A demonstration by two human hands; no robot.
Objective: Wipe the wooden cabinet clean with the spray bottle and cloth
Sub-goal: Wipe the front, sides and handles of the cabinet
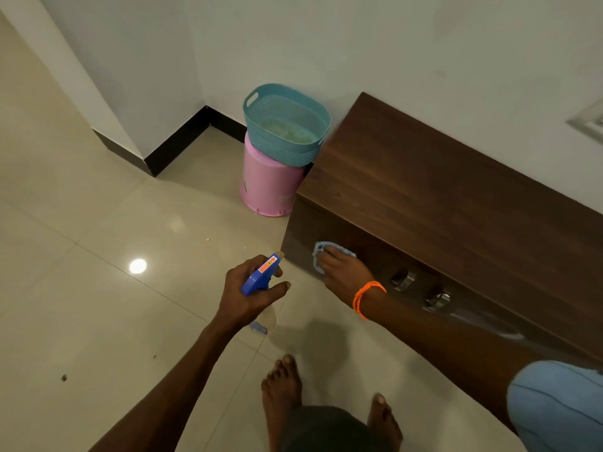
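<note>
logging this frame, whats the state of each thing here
left hand: shut on spray bottle
spray bottle: held off the floor
right hand: pressing cloth to cabinet front
cloth: crumpled under the fingers
cabinet: doors closed
basket: upright on the pink bin

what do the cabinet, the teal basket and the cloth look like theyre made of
Cabinet: dark wood or wood-look laminate; it shows streaky grain and a low sheen. Teal basket: moulded plastic with a perforated weave pattern, a cut-out handle and a matte look. Cloth: soft pale blue fabric, possibly microfibre, bunched under the right hand.
</note>
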